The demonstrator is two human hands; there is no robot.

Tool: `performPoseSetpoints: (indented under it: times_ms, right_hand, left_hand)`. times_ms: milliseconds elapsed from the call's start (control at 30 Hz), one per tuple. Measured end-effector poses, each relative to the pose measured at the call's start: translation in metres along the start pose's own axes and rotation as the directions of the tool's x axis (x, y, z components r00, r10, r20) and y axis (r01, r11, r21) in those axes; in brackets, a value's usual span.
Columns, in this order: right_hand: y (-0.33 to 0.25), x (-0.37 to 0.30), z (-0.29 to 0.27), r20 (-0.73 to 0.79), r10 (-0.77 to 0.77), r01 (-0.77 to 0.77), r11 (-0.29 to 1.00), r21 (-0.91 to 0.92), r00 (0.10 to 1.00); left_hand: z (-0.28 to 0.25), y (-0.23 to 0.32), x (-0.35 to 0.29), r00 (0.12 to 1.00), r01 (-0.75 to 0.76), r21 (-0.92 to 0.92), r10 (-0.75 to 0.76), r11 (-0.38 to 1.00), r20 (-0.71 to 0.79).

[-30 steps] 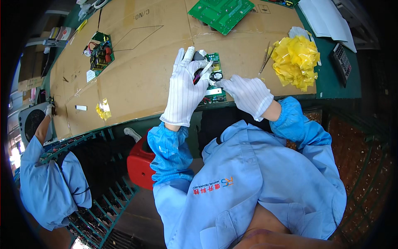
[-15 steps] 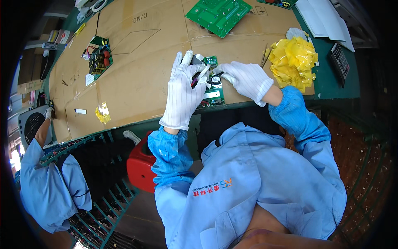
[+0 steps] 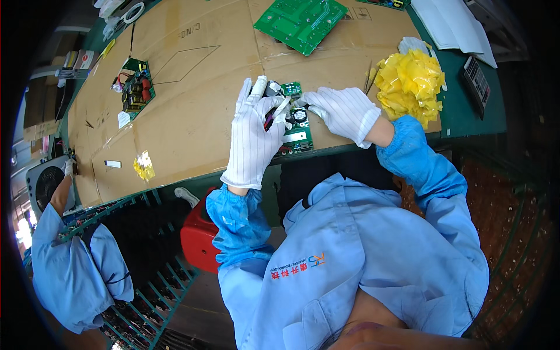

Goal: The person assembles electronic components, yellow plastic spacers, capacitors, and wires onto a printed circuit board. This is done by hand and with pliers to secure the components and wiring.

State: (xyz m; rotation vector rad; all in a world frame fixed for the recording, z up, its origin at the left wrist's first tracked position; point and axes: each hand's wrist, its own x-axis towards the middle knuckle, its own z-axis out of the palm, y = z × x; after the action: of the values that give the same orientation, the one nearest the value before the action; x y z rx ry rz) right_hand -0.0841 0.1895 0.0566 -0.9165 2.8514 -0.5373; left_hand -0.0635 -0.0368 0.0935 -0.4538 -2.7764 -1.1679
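A green circuit board (image 3: 300,139) with a round black part and a white strip lies near the table's front edge, partly covered by my hands. My left hand (image 3: 255,134), in a white striped glove, is over its left side. Thumb and index finger are pinched together there, the other fingers raised; what they pinch is hidden. A purple and dark part shows inside the loop of those fingers. My right hand (image 3: 344,111), gloved alike, reaches in from the right with fingertips closed at the board's upper part. What they grip is too small to make out.
Cardboard (image 3: 198,122) covers the table. A pile of yellow film pieces (image 3: 410,84) lies right, beside tweezers (image 3: 368,77) and a calculator (image 3: 477,86). A larger green board (image 3: 300,24) sits at the back, another populated board (image 3: 138,88) left. A co-worker's sleeve (image 3: 49,233) shows far left.
The view has shifted slightly. Both hands stay at the circuit board, with the right fingertips still closed near its upper part and the left pinch kept.
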Motion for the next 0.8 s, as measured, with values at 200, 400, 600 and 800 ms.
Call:
performPoseSetpoints:
  times_ms: [200,400,600,800]
  right_hand:
    - [0.0,-0.002,0.005,-0.054,-0.003,0.001,1.0,-0.023,0.999]
    - [-0.015,-0.007,0.0,-0.288,-0.16,0.128,0.984,-0.126,0.944]
    - [-0.011,-0.021,-0.07,-0.617,-0.026,0.083,0.995,0.063,0.786]
    - [0.031,-0.093,-0.095,-0.775,0.146,-0.375,0.919,-0.124,0.615]
  left_hand:
    - [0.003,-0.007,-0.001,0.999,-0.049,0.011,0.049,0.999,-0.016]
    - [0.006,0.004,0.001,1.0,0.001,-0.048,-0.002,0.999,-0.022]
    - [0.008,0.002,0.002,1.0,-0.011,-0.054,0.01,0.999,-0.02]
    - [0.005,0.002,0.002,0.999,-0.037,-0.072,0.035,0.997,-0.017]
